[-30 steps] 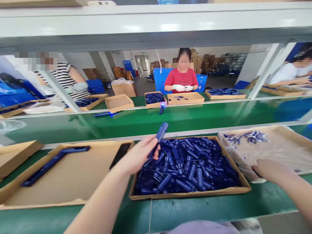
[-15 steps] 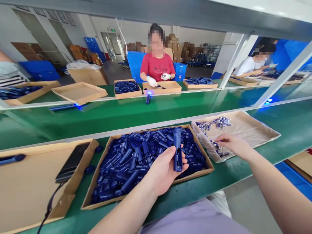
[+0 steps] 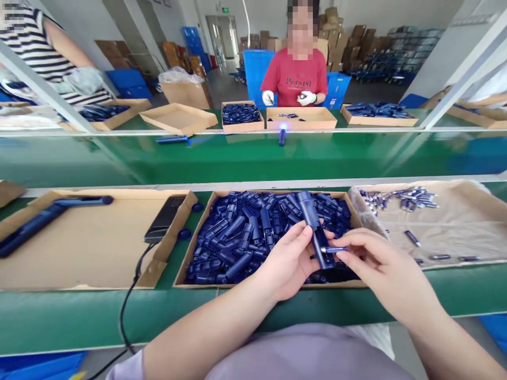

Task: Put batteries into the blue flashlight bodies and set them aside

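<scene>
My left hand [image 3: 288, 262] is wrapped round a dark blue plastic housing [image 3: 310, 209], a long hollow handle with an open slot facing up, tilted. Between thumb and fingertips, my right hand [image 3: 390, 269] pinches a slim blue battery [image 3: 332, 249] with a pale end, whose tip is at the lower part of the slot. Whether it touches the housing inside I cannot tell. Beneath both hands stands a cardboard box [image 3: 182, 272] heaped with similar blue housings. To the right lies a lined tray [image 3: 471, 219] with a pile of small batteries [image 3: 418, 199] and several loose ones.
On the left, a cardboard tray [image 3: 106, 258] holds a long blue device [image 3: 35, 224] and a black box [image 3: 163, 219] with a cable. Two round blue caps lie beside it. Across the green bench, a gloved co-worker [image 3: 301, 76] sits behind more boxes. White posts rise at both sides.
My right hand has left the battery tray and come left to the housing, now with a battery in its fingers. The view has swung left; the housing stays in my left hand.
</scene>
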A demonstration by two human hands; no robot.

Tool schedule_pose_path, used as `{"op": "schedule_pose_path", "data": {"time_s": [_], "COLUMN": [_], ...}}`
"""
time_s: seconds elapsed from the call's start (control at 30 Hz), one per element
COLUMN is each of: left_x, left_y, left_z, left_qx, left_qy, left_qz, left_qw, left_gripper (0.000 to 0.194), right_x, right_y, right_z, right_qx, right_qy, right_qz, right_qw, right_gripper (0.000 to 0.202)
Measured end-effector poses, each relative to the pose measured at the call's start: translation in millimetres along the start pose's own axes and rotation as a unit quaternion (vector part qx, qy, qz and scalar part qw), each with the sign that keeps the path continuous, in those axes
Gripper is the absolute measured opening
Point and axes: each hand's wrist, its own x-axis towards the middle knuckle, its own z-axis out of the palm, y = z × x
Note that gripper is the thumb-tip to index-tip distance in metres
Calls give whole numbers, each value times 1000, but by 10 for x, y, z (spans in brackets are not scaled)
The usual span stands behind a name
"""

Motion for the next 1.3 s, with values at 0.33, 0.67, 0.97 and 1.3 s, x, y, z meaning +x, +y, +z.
{"op": "schedule_pose_path", "data": {"time_s": [0.33,0.67,0.97,1.3], "left_x": [13,39,56,55], "left_y": [-22,-11,-36,-31], "left_z": [-19,-41,-71,-74], "left_qx": [7,7,7,-15], "left_qy": [-6,15,15,1], "left_qz": [29,54,64,44], "left_qw": [1000,998,998,999], "left_gripper": [27,30,31,26], "right_x": [110,114,101,137], "right_y": [-77,-105,-58,23], "right_z": [-2,211,319,408], "right_qx": [135,-238,-236,-183], "right_qy": [63,44,137,167], "right_qz": [36,-112,-214,-259], "right_qw": [988,964,938,933], "right_gripper": [25,25,9,4]}}
